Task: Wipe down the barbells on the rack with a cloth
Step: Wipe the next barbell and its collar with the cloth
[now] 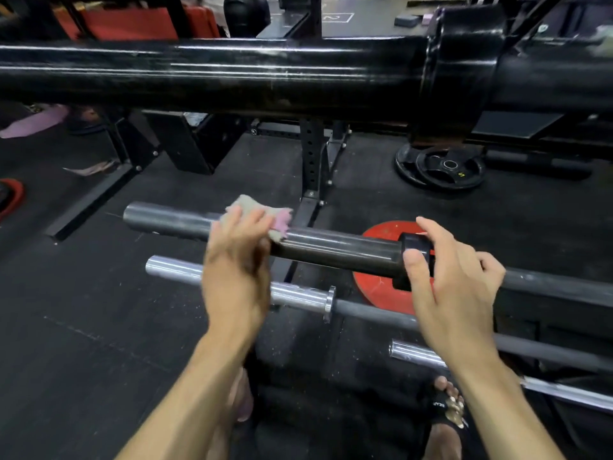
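Cloth [262, 215] gripped on dark barbell [331, 249] by left hand [235, 270]; right hand [444, 280] relaxed, holding nothing

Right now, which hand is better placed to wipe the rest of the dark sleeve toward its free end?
Left. The left hand already presses the cloth onto the dark sleeve, with the bare free end just beside it. The right hand is at the black collar, holds no cloth, and looks better suited to steadying.
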A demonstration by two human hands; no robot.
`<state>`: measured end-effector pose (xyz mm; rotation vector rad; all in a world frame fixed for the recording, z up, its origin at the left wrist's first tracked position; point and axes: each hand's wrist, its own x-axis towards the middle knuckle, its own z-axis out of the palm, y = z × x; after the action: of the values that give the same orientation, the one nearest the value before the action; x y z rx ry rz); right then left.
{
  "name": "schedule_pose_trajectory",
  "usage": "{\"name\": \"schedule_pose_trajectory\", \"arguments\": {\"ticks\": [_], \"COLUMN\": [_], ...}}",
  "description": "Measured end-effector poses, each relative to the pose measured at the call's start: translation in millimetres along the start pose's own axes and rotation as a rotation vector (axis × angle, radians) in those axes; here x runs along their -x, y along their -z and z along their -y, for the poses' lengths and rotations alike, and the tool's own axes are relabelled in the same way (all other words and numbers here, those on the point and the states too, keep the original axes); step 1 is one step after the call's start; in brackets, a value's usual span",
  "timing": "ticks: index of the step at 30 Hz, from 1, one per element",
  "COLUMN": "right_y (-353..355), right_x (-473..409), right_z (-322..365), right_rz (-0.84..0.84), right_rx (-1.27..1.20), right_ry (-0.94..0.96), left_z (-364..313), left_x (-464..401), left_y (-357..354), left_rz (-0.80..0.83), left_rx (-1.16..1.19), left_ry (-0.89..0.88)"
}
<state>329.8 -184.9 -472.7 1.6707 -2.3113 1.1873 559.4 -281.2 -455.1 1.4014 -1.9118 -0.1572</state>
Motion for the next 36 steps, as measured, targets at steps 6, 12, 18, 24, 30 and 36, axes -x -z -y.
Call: {"name": "schedule_pose_trajectory", "arguments": {"ticks": [6,12,18,24,30,36], "right_y": [8,-1,8,-2,7,-3], "right_x": [6,0,5,2,5,-1], "right_z": [-12,-3,-9,-4,-11,1], "right_rz": [0.082,-0.033,0.062,-0.021,0.058,0.002], "right_rx": [0.006,-0.017,-0.021,0.014,0.006,0.017], "right_ry": [0.087,-0.014,0.125,0.039,0.124,-0.003], "left_z": [-34,33,16,-64,-22,41], "left_x": [39,-1,0,49,30,-8], "left_y": [-23,12,-3,-42,-26,14], "left_rz": [0.18,0.072,-0.046,0.097,0.144,-0.002], "left_rx": [0.041,-0.017,0.114,0.065,-0.05,-0.091], "left_ry": [-0.399,-0.129,0.066,-0.329,-0.464,-0.025]}}
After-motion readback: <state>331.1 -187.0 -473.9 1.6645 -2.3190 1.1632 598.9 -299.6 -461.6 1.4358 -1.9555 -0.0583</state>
